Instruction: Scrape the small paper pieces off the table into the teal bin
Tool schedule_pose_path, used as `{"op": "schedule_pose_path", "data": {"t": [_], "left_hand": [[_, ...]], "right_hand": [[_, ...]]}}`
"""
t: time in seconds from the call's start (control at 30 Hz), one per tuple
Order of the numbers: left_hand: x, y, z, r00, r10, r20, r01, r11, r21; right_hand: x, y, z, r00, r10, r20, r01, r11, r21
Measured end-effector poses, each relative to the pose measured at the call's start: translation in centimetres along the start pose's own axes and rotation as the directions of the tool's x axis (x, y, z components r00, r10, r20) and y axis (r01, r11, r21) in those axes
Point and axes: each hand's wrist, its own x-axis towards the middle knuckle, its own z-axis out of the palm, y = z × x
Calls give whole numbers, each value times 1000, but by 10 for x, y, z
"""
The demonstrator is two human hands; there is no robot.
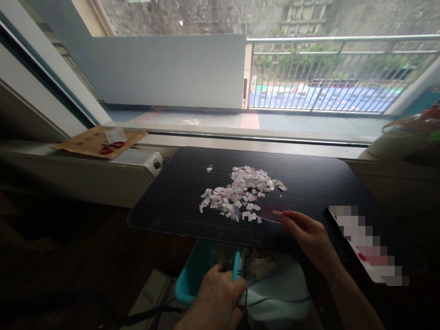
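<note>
While the right hand (309, 231) pinches the edge of a clear pink disc (273, 213) between thumb and finger, the left hand (218, 291) is lower down, curled around the rim of a blue-green bin (188, 280). I can't tell if the disc touches the table (165, 197) or sits just above it. Right beside the disc is a messy pile of paper bits (247, 181), small and mostly white, some a little pink. Two or three bits lie apart, past the pile's left side. Under the table's near edge, more bits show next to the bin, by a pale green thing (278, 293) that is too dim to name. Toward the right end of the table is a flat thing (357, 247), blurred into blocks. Off to the left, a brown envelope (79, 143) holds up red scissors (112, 147) and a small see-through bag (116, 134), near a white heater (137, 159). Behind the table is a big window, with a gray wall (172, 73) and a metal railing (338, 54) outside.
</note>
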Motion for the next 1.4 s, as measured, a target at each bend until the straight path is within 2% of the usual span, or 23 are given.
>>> {"op": "schedule_pose_path", "data": {"t": [0.1, 0.33, 0.5, 0.67, 0.8, 1.07, 1.27, 1.4], "left_hand": [[-1, -2, 0, 999, -26, 19, 26, 1000, -5], [-3, -4, 1, 1000, -17, 5, 17, 1000, 0], [-2, -5, 3, 1000, -10, -4, 10, 1000, -24], [0, -3, 2, 1000, 2, -5, -2, 1000, -2], [-1, -2, 2, 1000, 4, -12, -4, 1000, 3], [0, -1, 1, 1000, 12, -1, -12, 1000, 18], [-1, 1, -1, 1000, 10, -4, -10, 1000, 23], [0, 1, 0, 1000, 5, -4, -5, 999, 33]], "right_hand": [[4, 0, 2, 999, -8, 47, 10, 998, -56], [10, -3, 10, 1000, -15, 26, 16, 1000, -21], [5, -6, 0, 1000, -3, -23, 0, 994, -108], [5, -4, -7, 999, 41, -24, -43, 995, -90], [6, 0, -11, 995, 54, -85, -62, 994, -95], [7, -6, 8, 999, 29, -19, -29, 1000, 0], [2, -7, 1, 998, 3, -67, -9, 996, -86], [2, -8, 2, 999, 13, -35, -15, 998, -64]]}}
